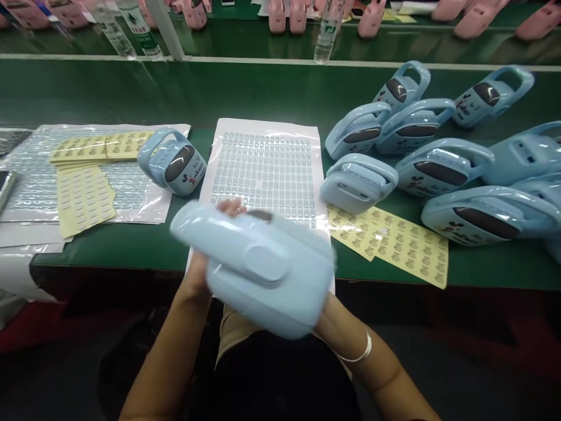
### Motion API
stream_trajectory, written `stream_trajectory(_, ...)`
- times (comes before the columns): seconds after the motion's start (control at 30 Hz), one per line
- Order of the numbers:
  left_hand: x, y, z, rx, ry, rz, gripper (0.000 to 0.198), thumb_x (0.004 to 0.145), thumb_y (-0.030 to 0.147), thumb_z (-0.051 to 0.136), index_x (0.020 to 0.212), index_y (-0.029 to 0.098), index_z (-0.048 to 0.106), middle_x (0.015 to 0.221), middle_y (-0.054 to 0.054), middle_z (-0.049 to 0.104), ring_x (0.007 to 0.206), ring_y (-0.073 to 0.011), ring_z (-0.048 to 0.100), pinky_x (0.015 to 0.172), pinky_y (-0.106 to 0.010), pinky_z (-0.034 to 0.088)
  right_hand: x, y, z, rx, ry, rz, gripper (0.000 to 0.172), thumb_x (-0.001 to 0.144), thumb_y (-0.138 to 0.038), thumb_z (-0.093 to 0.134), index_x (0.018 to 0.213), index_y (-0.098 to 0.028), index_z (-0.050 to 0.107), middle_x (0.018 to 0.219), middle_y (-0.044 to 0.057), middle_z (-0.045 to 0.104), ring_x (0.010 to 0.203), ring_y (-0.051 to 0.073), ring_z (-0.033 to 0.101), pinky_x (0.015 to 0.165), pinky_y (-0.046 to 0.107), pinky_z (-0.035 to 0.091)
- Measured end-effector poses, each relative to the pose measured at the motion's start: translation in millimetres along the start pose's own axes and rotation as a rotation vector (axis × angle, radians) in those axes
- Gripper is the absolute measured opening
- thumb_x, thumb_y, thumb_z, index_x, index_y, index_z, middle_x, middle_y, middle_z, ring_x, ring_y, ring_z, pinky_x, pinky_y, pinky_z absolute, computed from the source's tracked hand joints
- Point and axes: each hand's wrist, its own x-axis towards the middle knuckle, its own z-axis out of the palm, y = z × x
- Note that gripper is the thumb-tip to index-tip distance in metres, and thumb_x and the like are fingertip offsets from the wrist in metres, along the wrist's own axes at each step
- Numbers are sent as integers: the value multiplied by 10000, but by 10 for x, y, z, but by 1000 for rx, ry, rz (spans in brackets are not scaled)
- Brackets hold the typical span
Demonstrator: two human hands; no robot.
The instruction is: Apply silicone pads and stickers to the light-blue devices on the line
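I hold a light blue plastic device point(258, 269) with a carry handle in front of me, above the table's near edge. It is smeared by motion. My left hand point(205, 257) grips its left side, with fingertips showing over the top. My right hand point(326, 318) is under its right end, mostly hidden behind the casing. Just beyond lies a white sheet point(267, 169) covered with rows of small clear stickers.
A finished blue device point(173, 161) sits left of the sheet. Several more blue devices point(438, 158) pile up at the right on the green belt point(263, 93). Yellow label sheets point(394, 240) lie right, others point(87, 175) left. Pink devices and bottles stand at the far side.
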Motion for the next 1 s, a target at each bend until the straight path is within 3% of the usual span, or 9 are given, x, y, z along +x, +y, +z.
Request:
stream_trajectory(0.1, 20, -211, -52, -118, -33, -98, 574, 688, 617, 603, 1141, 269, 553, 1077, -67, 647, 1153, -331, 519, 959, -518, 434, -124, 57, -71, -49, -123, 60, 828, 887, -533, -143, 1170, -161, 540, 878, 106, 687, 792, 176, 676, 581, 305, 572)
stream_trajectory(0.17, -11, -312, -103, -194, -10, -105, 627, 643, 702, 579, 1104, 277, 588, 1063, -59, 658, 1167, -325, 509, 932, -479, 472, -277, 129, -261, -215, -181, 29, 799, 893, -539, -106, 1200, -159, 526, 919, 119, 696, 820, 172, 687, 583, 287, 576)
stream_trajectory(0.23, -13, -351, -144, -234, 59, -79, 608, 659, 709, 559, 1111, 304, 593, 1118, -32, 646, 1230, -293, 459, 939, -427, 482, -459, 209, -529, -550, -72, -147, 561, 941, -528, 198, 1175, -158, 549, 968, 125, 699, 909, 197, 680, 701, 333, 588)
stream_trajectory(0.33, 54, -329, -153, -314, 153, -96, 578, 677, 678, 569, 1140, 331, 581, 1180, -2, 624, 1261, -269, 429, 948, -411, 485, -677, 317, -903, -1122, 81, -490, 299, 851, -342, 585, 1075, -146, 607, 1023, 136, 694, 1054, 270, 628, 886, 466, 531)
stream_trajectory(0.47, 133, -304, -74, -341, 194, -140, 622, 644, 673, 607, 1155, 320, 575, 1176, -14, 629, 1241, -279, 451, 921, -413, 506, -739, 431, -1095, -1446, -41, -685, 247, 800, -322, 653, 934, -114, 649, 995, 150, 703, 1046, 310, 630, 830, 465, 564)
stream_trajectory(0.6, 135, -316, 21, -288, 194, -139, 634, 622, 672, 631, 1153, 329, 578, 1163, -17, 635, 1244, -295, 451, 926, -434, 500, -694, 479, -1076, -1456, -6, -810, 130, 800, -225, 657, 851, -105, 654, 938, 148, 717, 1029, 303, 640, 804, 423, 587)
stream_trajectory(0.8, 125, -343, 117, -255, 215, -84, 656, 604, 613, 683, 1150, 262, 585, 1066, -62, 663, 1198, -334, 490, 964, -467, 459, -610, 176, -960, -1112, 123, -742, 136, 883, -226, 544, 921, -142, 643, 847, 83, 709, 868, 217, 694, 733, 392, 620)
stream_trajectory(0.93, 58, -354, 180, -278, 30, -238, 628, 599, 600, 683, 1088, 216, 590, 979, -83, 665, 1139, -361, 530, 942, -489, 454, -440, -160, -695, -835, 417, -1042, 171, 849, -238, 600, 979, -129, 622, 864, 60, 627, 871, 186, 677, 700, 329, 640)
stream_trajectory(1.0, 19, -348, 205, -290, -103, -298, 555, 612, 562, 691, 1036, 222, 581, 943, -71, 660, 1073, -353, 571, 916, -496, 460, -338, -253, -565, -818, 437, -1132, 85, 841, -207, 611, 887, -136, 625, 826, 25, 563, 865, 172, 673, 696, 304, 647)
